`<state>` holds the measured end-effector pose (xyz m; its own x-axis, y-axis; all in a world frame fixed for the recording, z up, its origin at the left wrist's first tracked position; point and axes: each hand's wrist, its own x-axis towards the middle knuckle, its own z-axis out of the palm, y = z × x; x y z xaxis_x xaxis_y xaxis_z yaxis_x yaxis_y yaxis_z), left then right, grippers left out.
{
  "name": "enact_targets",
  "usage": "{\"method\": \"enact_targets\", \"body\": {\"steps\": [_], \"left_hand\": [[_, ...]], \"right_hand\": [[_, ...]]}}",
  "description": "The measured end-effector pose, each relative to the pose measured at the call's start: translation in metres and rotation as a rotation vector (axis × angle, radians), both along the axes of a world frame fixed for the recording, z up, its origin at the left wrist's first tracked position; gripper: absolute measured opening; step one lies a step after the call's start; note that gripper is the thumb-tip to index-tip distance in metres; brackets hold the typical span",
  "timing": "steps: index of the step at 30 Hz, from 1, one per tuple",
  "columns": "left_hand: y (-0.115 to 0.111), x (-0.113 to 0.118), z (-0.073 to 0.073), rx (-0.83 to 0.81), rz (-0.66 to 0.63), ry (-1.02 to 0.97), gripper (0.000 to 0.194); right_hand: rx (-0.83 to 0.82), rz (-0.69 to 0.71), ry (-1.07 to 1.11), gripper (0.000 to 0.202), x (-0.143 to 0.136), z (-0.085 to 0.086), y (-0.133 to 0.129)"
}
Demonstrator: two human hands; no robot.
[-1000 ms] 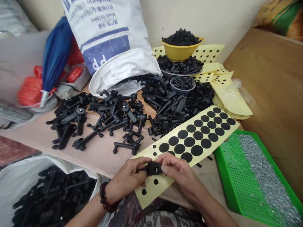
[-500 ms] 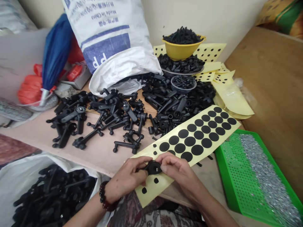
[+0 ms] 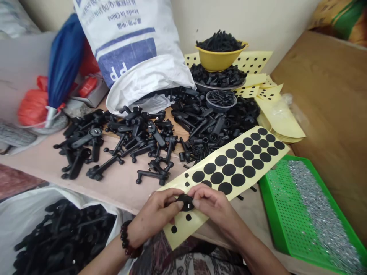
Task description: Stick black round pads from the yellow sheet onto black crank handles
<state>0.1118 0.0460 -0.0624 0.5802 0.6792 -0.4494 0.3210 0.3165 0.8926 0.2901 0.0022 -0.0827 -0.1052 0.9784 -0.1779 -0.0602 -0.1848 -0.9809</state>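
**Left hand [image 3: 156, 210] and right hand [image 3: 213, 204] pinch a black part [image 3: 187, 202] over a yellow sheet [image 3: 200, 164]**

The person's grip is narrow on both sides: the left thumb lies on the part's round face with the fingers at its far edge, and the right thumb and fingertips meet its right rim. A bright bit shows at the middle of that face; the fingers cover much of the rest. The part is over the sheet's near end; whether it touches the paper cannot be told. The hands also hide some of the sheet's black discs [image 3: 237, 180].

A bracelet [image 3: 125, 238] circles the left wrist. The sheet slants away to the right across the table [image 3: 126, 189], its far corner by a green tray [image 3: 282, 233] of small silver pieces [image 3: 318, 198]. Just beyond the left hand lie cranked black arms [image 3: 153, 176], crowding back to a white sack [image 3: 132, 42]. Past the sheet, loose black pieces heap up around a clear tub [image 3: 220, 109], with a loaded plate [image 3: 210, 88] and a yellow bowl [image 3: 219, 61] stacked behind. More yellow sheets [image 3: 286, 118] lie to the right. At the lower left, a white bag [image 3: 17, 208] holds dark parts; a blue umbrella [image 3: 64, 61] leans farther back.
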Motion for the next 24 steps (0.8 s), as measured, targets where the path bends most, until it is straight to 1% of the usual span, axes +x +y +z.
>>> {"method": "enact_targets", "body": {"steps": [2,8,11,13,16,17,19,21,22,24], "left_hand": [[-0.001,0.0,0.0,0.033,0.005,0.028,0.031],[-0.006,0.0,-0.002,0.207,0.005,0.137,0.025],[-0.009,-0.002,-0.003,0.241,0.016,0.133,0.025],[-0.011,-0.004,-0.003,0.23,0.034,0.106,0.027],[-0.013,-0.005,-0.002,0.17,0.092,0.049,0.031],[-0.013,-0.005,-0.001,0.134,0.117,0.022,0.033],[-0.014,-0.005,0.001,0.064,0.166,-0.035,0.037],[-0.014,-0.006,0.002,0.022,0.2,-0.076,0.042],[-0.014,-0.007,0.002,0.018,0.21,-0.083,0.044],[-0.014,-0.008,0.001,0.02,0.223,-0.079,0.045]], "right_hand": [[0.013,0.003,-0.022,0.016,-0.001,0.001,0.0],[0.054,-0.002,-0.075,0.017,0.0,0.002,-0.001],[0.013,0.016,-0.036,0.017,0.003,0.004,-0.002],[-0.07,0.038,0.065,0.02,0.005,0.005,-0.003],[-0.202,0.049,0.284,0.027,0.008,0.003,-0.004],[-0.234,0.025,0.355,0.027,0.008,0.001,-0.004],[-0.274,-0.066,0.459,0.027,0.01,-0.003,-0.004],[-0.272,-0.132,0.485,0.032,0.01,-0.005,-0.003],[-0.248,-0.13,0.457,0.033,0.008,-0.005,-0.004],[-0.163,-0.062,0.304,0.034,0.004,-0.003,-0.004]]}}
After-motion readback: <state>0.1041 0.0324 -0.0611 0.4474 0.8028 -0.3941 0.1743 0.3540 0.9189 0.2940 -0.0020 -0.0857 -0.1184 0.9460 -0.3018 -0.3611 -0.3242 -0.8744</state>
